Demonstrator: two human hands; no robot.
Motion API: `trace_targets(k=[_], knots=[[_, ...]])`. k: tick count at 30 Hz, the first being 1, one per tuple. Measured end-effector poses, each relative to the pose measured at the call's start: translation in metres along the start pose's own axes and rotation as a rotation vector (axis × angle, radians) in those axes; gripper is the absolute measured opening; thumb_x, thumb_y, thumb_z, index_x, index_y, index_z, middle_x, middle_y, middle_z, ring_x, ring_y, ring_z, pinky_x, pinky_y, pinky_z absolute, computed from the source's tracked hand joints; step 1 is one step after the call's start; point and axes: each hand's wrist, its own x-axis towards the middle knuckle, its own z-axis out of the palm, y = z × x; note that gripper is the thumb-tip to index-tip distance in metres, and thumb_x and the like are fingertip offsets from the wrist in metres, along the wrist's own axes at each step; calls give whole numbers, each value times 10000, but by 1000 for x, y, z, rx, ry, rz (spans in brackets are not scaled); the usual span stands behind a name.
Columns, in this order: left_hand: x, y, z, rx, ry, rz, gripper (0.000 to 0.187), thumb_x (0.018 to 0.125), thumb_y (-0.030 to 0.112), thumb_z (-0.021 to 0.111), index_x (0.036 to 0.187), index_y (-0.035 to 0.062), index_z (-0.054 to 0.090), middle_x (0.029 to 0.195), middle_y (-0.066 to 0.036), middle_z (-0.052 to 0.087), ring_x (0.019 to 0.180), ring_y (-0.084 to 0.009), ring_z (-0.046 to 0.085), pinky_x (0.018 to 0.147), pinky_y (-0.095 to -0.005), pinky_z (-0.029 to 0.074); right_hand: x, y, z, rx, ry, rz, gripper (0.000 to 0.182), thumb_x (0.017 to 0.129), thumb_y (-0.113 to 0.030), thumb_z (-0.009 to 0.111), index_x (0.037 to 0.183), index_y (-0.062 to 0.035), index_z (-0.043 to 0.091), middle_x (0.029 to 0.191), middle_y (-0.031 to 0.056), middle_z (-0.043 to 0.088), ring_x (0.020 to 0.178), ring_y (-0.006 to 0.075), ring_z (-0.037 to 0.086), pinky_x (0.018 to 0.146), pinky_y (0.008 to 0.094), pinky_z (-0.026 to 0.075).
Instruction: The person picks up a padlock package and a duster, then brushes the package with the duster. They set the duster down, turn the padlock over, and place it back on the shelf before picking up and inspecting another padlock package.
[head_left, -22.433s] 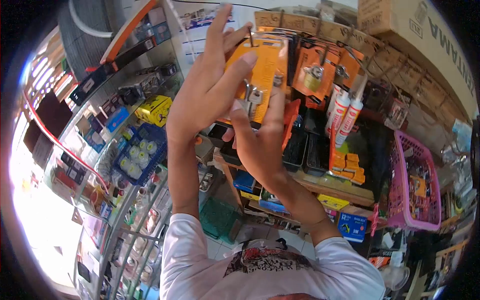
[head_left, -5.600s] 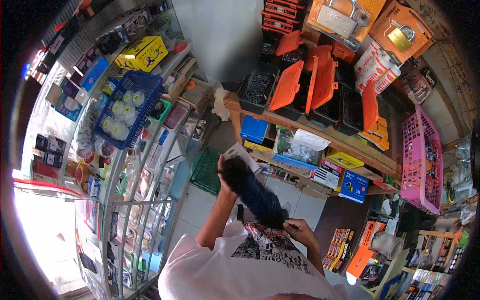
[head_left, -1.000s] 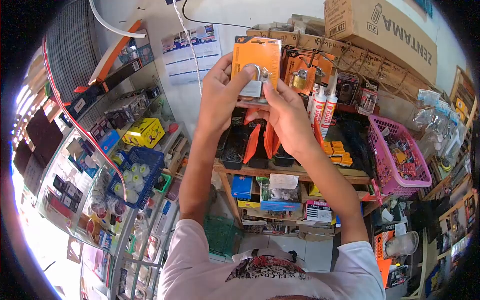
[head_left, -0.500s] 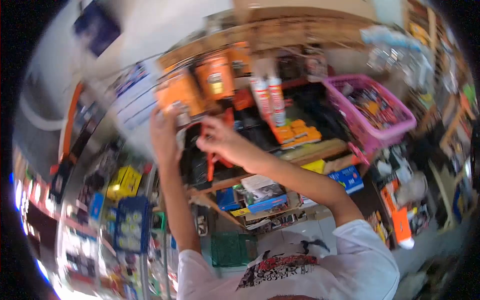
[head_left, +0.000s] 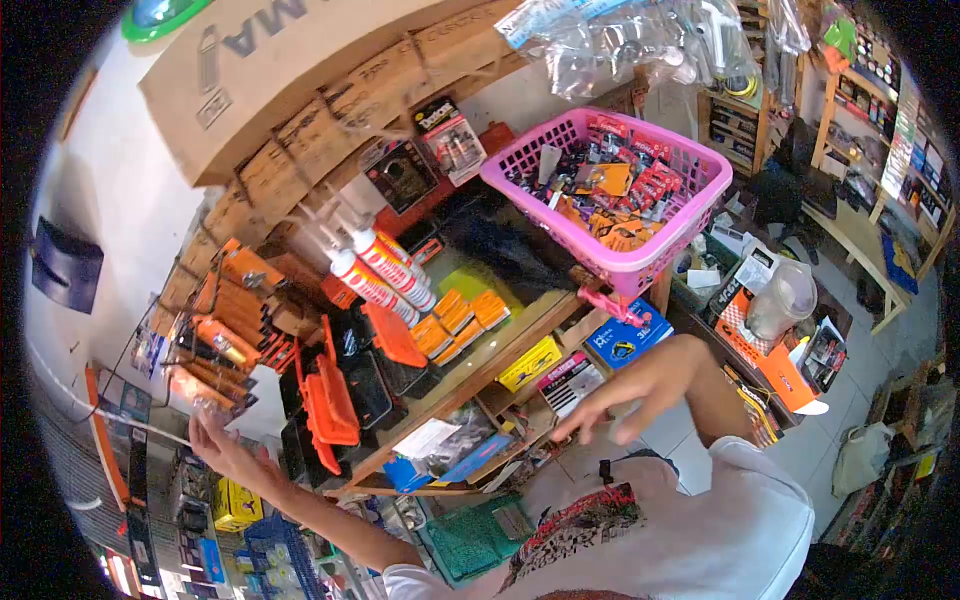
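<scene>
My left hand [head_left: 225,452] reaches out to the lower left, its fingertips closed on the clear bottom of an orange-carded packet [head_left: 207,388]. Other orange packs [head_left: 250,345] hang in a row just behind it. My right hand [head_left: 640,398] is in front of the bench, palm down, fingers apart and holding nothing. Between the hands, orange-lidded black cases [head_left: 328,400] rest on the bench. White and red sealant tubes [head_left: 375,280] stand tilted beside small orange boxes [head_left: 460,325].
A pink basket [head_left: 610,262] full of small packets sits on the bench to the right. Beneath the bench edge [head_left: 470,385] are a yellow box [head_left: 530,362] and a blue box [head_left: 628,335]. A large carton [head_left: 330,70] lies above, and clear plastic bags [head_left: 630,50] hang at the top.
The view has swung, showing more of the right side. My right hand has drawn away from the orange packs to the right and opened. My left hand remains by the packs, now lower.
</scene>
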Motion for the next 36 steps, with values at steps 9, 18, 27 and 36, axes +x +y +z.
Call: trace_targets(k=[9,18,27,36], knots=[[-153,64,88,-429,233,241,383,986,374,531,1100,9,510,1154,-151,540,961,-282,549,850,-376,489,-149,-49,-29,-96,736,15,595,991,-377,603,1414,20,473,1254,187,641,1095,248,645,957,404,491],[-309,67,199,-344,-1102,216,326,884,107,704,1174,9,593,954,-144,660,836,-237,641,747,-353,510,-174,-83,-176,-464,876,276,429,1018,-329,557,1313,-17,574,1023,110,689,926,163,654,846,311,525],[-342,45,248,-214,-1214,187,268,850,149,752,1068,34,648,662,-67,592,521,-166,550,501,-314,447,-143,25,-296,-1334,523,1144,615,862,-423,668,1314,-24,548,1137,220,680,1077,363,660,887,488,520],[-341,45,247,-225,-1198,105,263,843,163,757,1048,31,660,646,-54,572,506,-143,532,489,-298,434,-142,30,-316,-1078,726,924,430,727,-305,836,988,-25,639,987,201,676,917,363,666,806,454,503]])
